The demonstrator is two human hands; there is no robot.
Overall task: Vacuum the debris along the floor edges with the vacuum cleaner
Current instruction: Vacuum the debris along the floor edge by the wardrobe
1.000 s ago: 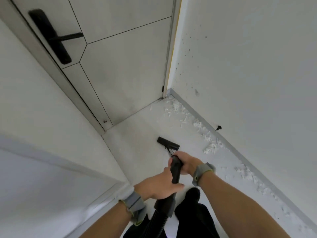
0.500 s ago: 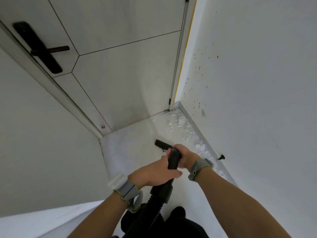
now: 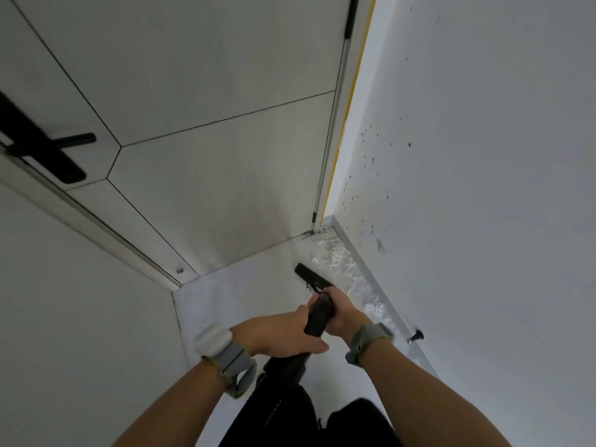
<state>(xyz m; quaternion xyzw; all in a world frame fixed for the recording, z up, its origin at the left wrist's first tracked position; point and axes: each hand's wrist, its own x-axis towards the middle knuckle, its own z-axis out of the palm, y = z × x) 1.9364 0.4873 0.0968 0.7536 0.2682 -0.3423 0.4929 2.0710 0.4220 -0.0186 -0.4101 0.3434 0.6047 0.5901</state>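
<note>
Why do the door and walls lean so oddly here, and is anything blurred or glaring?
Head view: the wide-angle lens splays the door and right wall outward. Head view: the light is dim and even, with no glare or hard shadows. Head view: the white debris beside the vacuum cleaner looks soft, its bits indistinct.

Door stop (image 3: 416,336) beside debris (image 3: 342,266).

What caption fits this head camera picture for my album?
Left hand and right hand grip the vacuum wand, nozzle beside white debris along the baseboard near the door.
</note>
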